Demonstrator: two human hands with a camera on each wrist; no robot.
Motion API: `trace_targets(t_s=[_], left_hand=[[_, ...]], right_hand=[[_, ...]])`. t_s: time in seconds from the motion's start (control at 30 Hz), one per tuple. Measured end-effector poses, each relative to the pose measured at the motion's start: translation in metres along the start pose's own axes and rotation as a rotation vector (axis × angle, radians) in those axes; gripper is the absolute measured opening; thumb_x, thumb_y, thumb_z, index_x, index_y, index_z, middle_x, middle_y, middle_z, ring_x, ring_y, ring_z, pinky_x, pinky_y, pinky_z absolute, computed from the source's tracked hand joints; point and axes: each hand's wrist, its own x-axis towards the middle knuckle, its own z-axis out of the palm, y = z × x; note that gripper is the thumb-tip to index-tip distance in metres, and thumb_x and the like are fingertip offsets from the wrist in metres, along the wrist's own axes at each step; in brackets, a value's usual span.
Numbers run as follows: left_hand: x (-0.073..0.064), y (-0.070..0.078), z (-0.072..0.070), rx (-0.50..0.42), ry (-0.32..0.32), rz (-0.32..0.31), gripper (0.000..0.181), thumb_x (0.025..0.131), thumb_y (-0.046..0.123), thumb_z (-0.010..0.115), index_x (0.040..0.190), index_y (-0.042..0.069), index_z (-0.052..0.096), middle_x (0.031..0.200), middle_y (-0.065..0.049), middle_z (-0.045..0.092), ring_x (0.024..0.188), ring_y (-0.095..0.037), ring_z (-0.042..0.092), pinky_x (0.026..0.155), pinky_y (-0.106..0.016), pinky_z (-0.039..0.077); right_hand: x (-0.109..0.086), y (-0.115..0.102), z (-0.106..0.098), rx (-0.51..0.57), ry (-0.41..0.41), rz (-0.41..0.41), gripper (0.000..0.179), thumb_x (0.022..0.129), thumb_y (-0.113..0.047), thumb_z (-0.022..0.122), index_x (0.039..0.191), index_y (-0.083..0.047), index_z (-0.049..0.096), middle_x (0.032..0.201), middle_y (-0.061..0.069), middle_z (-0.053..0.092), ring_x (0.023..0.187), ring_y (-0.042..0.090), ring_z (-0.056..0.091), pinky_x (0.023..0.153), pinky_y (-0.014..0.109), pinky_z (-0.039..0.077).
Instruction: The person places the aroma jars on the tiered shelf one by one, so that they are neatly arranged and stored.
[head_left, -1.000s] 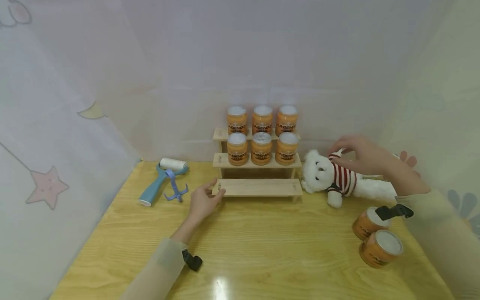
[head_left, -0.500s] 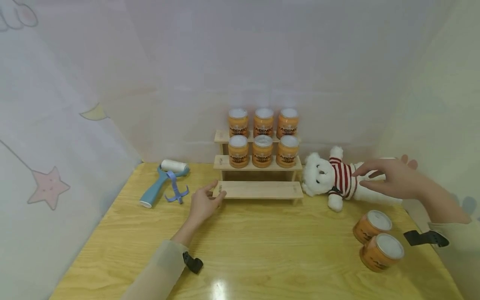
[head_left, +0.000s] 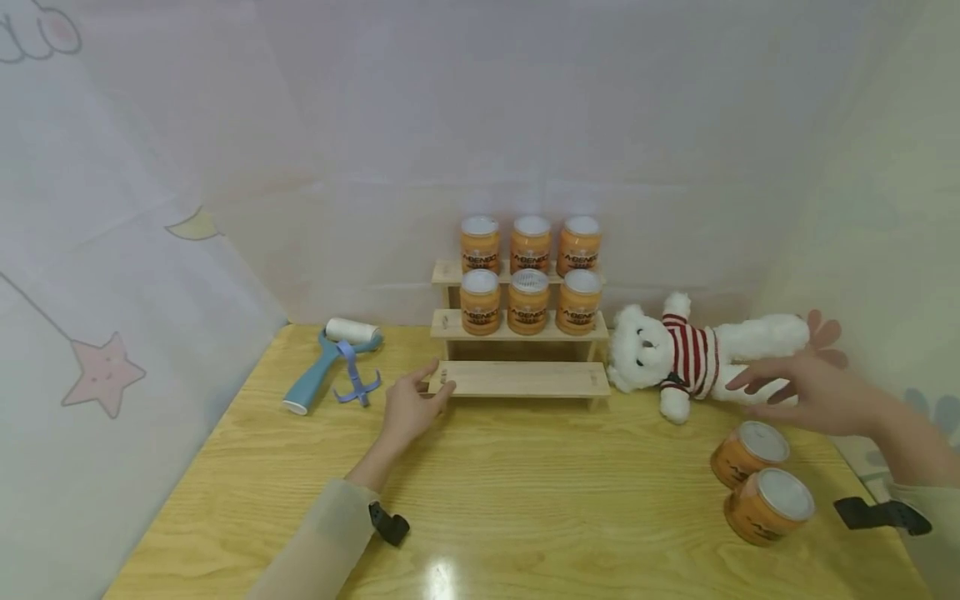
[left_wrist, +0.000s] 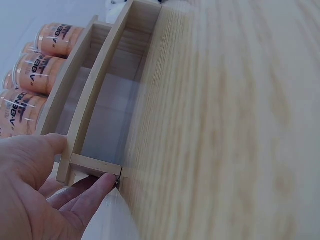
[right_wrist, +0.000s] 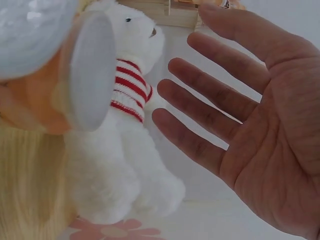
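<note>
On the counter, at right, two orange cans sit near the relaxed, empty right hand; the left hand pinches the wooden stand. Cans look stiff, perhaps slick: grip their sides.

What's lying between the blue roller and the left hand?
In the head view, a purple pronged piece lies between the blue roller and left hand.

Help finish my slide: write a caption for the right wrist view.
Empty right hand, fingers apart, with a white plush bear in a striped top and two lidded cans to the left.
</note>
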Motion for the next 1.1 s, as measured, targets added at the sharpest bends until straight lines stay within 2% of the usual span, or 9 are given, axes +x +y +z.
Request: trace_targets(t_s=[0.17, 0.33, 0.5, 0.57, 0.67, 0.8, 0.87, 0.97, 1.1], left_hand=[[0.000, 0.000, 0.001, 0.010, 0.005, 0.000, 0.062, 0.099, 0.040, 0.077, 0.153, 0.012, 0.059, 0.156, -0.022, 0.057, 0.127, -0.044, 0.069, 0.093, -0.053, 0.065], [-0.001, 0.001, 0.000, 0.006, 0.002, -0.004, 0.062, 0.099, 0.039, 0.077, 0.153, 0.013, 0.060, 0.156, -0.023, 0.057, 0.127, -0.044, 0.069, 0.094, -0.054, 0.064], [-0.001, 0.001, 0.000, 0.005, 0.003, -0.005, 0.062, 0.099, 0.041, 0.076, 0.153, 0.014, 0.059, 0.154, -0.025, 0.058, 0.127, -0.044, 0.068, 0.095, -0.054, 0.064], [-0.001, 0.000, 0.000, 0.006, 0.000, -0.008, 0.062, 0.099, 0.041, 0.076, 0.153, 0.015, 0.059, 0.154, -0.026, 0.057, 0.128, -0.044, 0.068, 0.095, -0.054, 0.064], [-0.001, 0.000, 0.000, 0.010, -0.011, -0.009, 0.063, 0.100, 0.042, 0.075, 0.154, 0.014, 0.058, 0.156, -0.027, 0.056, 0.128, -0.045, 0.068, 0.095, -0.054, 0.064], [0.000, -0.001, -0.001, 0.016, -0.007, -0.022, 0.063, 0.100, 0.043, 0.075, 0.154, 0.015, 0.058, 0.155, -0.025, 0.057, 0.126, -0.044, 0.069, 0.095, -0.053, 0.064], [-0.001, -0.001, -0.002, 0.016, -0.002, -0.026, 0.063, 0.100, 0.042, 0.075, 0.154, 0.015, 0.058, 0.154, -0.026, 0.058, 0.125, -0.044, 0.070, 0.096, -0.053, 0.064], [0.000, 0.000, -0.002, 0.019, -0.004, -0.037, 0.063, 0.100, 0.043, 0.075, 0.155, 0.017, 0.058, 0.154, -0.024, 0.058, 0.126, -0.042, 0.070, 0.096, -0.053, 0.064], [0.001, 0.000, 0.000, 0.016, -0.020, -0.029, 0.063, 0.100, 0.042, 0.075, 0.155, 0.016, 0.057, 0.155, -0.023, 0.057, 0.127, -0.043, 0.069, 0.096, -0.053, 0.064]], right_hand=[[-0.013, 0.002, 0.006, 0.036, -0.042, 0.035, 0.033, 0.089, -0.019, 0.088, 0.119, -0.025, 0.075, 0.114, -0.021, 0.072, 0.096, -0.006, 0.070, 0.071, 0.026, 0.065], [-0.022, 0.012, 0.014, 0.116, -0.082, 0.057, 0.037, 0.090, -0.015, 0.087, 0.124, -0.018, 0.073, 0.117, -0.024, 0.069, 0.096, 0.000, 0.072, 0.071, 0.025, 0.064], [-0.024, 0.016, 0.019, 0.152, -0.085, 0.042, 0.042, 0.088, -0.012, 0.088, 0.127, -0.014, 0.072, 0.118, -0.025, 0.069, 0.103, -0.006, 0.066, 0.070, 0.025, 0.064], [-0.024, 0.016, 0.020, 0.139, -0.081, 0.040, 0.042, 0.087, -0.013, 0.089, 0.126, -0.015, 0.073, 0.118, -0.026, 0.069, 0.105, -0.009, 0.063, 0.069, 0.026, 0.064], [-0.025, 0.015, 0.022, 0.109, -0.087, 0.047, 0.041, 0.087, -0.015, 0.090, 0.125, -0.015, 0.074, 0.117, -0.024, 0.071, 0.102, -0.008, 0.064, 0.067, 0.025, 0.063], [-0.023, 0.014, 0.025, 0.010, -0.063, 0.016, 0.041, 0.081, -0.019, 0.094, 0.117, -0.014, 0.076, 0.109, -0.010, 0.075, 0.096, -0.006, 0.064, 0.065, 0.024, 0.060], [-0.021, 0.013, 0.026, -0.053, -0.047, 0.017, 0.042, 0.078, -0.023, 0.097, 0.113, -0.016, 0.076, 0.105, -0.007, 0.075, 0.092, -0.006, 0.062, 0.065, 0.024, 0.058], [-0.018, 0.010, 0.028, -0.118, -0.050, 0.050, 0.043, 0.075, -0.031, 0.098, 0.110, -0.019, 0.077, 0.101, -0.012, 0.073, 0.089, -0.006, 0.061, 0.068, 0.025, 0.056], [-0.019, 0.006, 0.029, -0.129, -0.090, 0.097, 0.042, 0.075, -0.036, 0.098, 0.108, -0.021, 0.076, 0.101, -0.016, 0.069, 0.088, -0.006, 0.059, 0.070, 0.026, 0.055]])
